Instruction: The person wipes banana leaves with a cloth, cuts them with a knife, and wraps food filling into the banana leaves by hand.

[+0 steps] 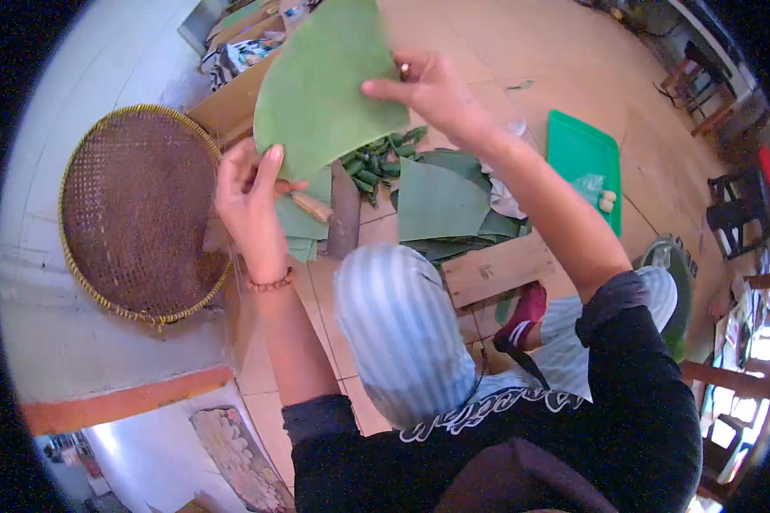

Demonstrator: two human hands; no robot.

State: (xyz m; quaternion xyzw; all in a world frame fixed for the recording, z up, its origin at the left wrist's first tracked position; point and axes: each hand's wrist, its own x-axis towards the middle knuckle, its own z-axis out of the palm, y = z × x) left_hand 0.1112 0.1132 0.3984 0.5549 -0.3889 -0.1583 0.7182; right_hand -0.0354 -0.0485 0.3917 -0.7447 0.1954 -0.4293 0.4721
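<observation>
A large green leaf piece (325, 90) is held up in front of me by both hands. My left hand (252, 192) pinches its lower left corner, and a wooden-handled tool (310, 206) shows just beside these fingers. On the right edge of the leaf, my right hand (432, 90) grips with thumb and fingers. Below lie small folded green leaf bundles (372, 171) in a pile. A stack of cut leaf pieces (441, 201) rests to their right, and more pieces (304, 227) are under my left hand, beside a brown board (344, 214).
A round woven basket (141, 214) leans at the left. A green tray (583, 162) with a plastic bag and small pale items is at the right. A wooden block (498, 269) lies near my legs. Dark chairs (736, 214) stand at the far right.
</observation>
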